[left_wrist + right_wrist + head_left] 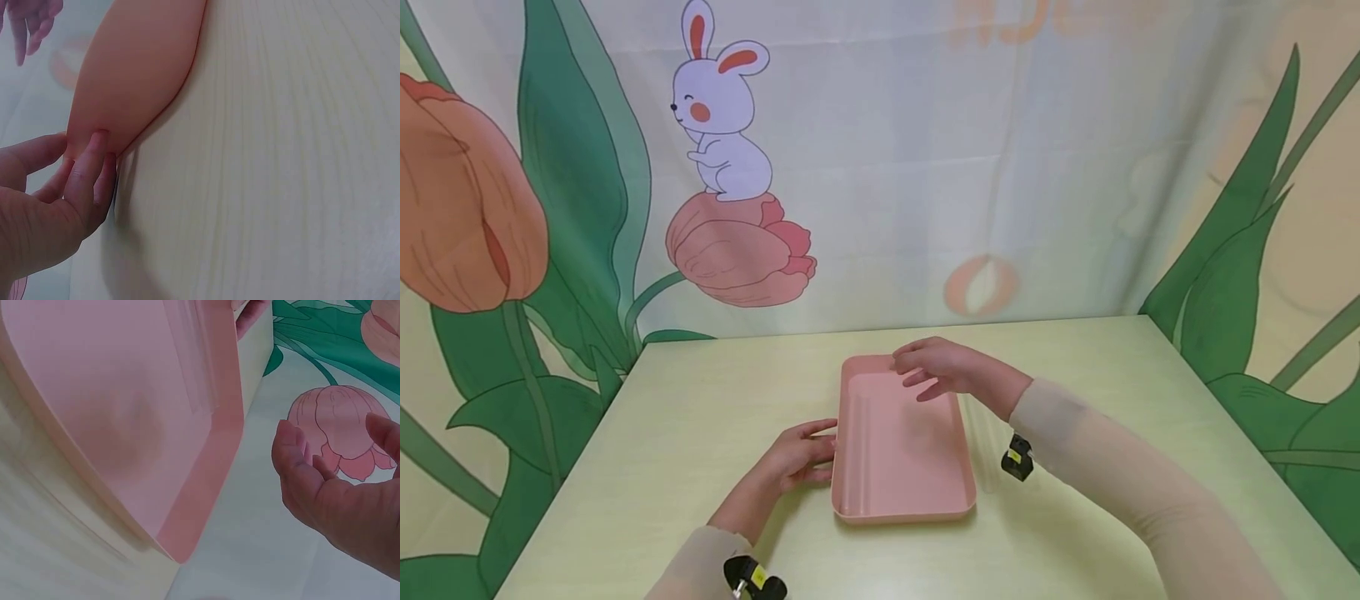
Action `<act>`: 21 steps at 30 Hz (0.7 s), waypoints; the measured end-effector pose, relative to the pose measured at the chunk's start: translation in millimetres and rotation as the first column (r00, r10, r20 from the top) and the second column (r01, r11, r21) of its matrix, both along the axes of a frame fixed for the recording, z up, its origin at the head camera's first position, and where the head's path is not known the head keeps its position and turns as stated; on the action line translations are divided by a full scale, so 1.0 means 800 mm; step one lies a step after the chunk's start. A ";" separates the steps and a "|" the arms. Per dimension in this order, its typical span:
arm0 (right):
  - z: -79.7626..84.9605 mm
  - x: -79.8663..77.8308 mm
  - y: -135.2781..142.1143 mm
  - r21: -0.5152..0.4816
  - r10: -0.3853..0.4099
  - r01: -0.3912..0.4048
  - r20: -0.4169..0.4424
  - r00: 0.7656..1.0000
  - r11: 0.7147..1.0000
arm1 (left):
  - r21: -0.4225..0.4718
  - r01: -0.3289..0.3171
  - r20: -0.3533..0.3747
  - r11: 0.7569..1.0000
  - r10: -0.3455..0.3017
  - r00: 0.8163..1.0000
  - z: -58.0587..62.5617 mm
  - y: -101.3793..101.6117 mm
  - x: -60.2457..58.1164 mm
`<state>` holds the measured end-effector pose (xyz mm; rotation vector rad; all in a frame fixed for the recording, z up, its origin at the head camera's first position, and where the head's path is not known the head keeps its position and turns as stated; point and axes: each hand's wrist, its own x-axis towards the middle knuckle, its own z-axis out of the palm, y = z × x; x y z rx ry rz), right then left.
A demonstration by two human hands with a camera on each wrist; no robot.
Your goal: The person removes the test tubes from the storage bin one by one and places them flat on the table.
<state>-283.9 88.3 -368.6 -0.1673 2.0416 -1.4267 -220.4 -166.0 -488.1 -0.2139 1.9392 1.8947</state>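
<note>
A pink rectangular tray [910, 450] with a low raised rim lies lengthwise on the table, and nothing is seen inside it. Beside its left wall is my left hand [801, 458]. In the left wrist view the fingers [87, 169] of that hand touch the tray's outer wall [140, 56], fairly straight and spread. Above the far right corner of the tray hovers my right hand [943, 367], its fingers loosely bent. The right wrist view shows a gap between this hand [337, 494] and the tray's rim [206, 469], with nothing held.
The pale wood-grain table [715, 417] extends around the tray. Behind it hangs a cloth backdrop [880, 167] printed with a rabbit, tulips and leaves. A small black device is strapped at each wrist, over beige sleeves [1120, 475].
</note>
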 end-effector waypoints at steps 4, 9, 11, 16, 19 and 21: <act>-0.013 -0.004 -0.011 0.010 0.003 -0.004 0.040 0.999 1.000 | -0.003 -0.003 0.000 1.000 0.003 1.000 -0.001 0.000 0.000; -0.026 -0.005 -0.022 0.008 -0.013 0.012 0.073 0.997 1.000 | -0.005 -0.006 0.005 1.000 0.006 1.000 -0.003 0.000 0.000; -0.030 -0.005 -0.025 0.005 -0.025 0.024 0.077 0.997 1.000 | -0.003 -0.008 0.005 1.000 0.008 1.000 -0.003 0.000 0.000; -0.039 -0.003 -0.032 0.010 -0.054 0.053 0.085 0.995 0.999 | 0.003 -0.005 -0.003 1.000 0.005 1.000 -0.002 0.000 0.000; -0.045 -0.002 -0.036 0.016 -0.064 0.063 0.104 0.992 0.998 | 0.003 0.002 -0.005 1.000 -0.002 1.000 -0.001 -0.001 0.000; -0.050 -0.003 -0.038 0.019 -0.080 0.078 0.126 0.989 0.997 | 0.004 0.006 -0.006 1.000 -0.006 1.000 -0.001 -0.001 -0.001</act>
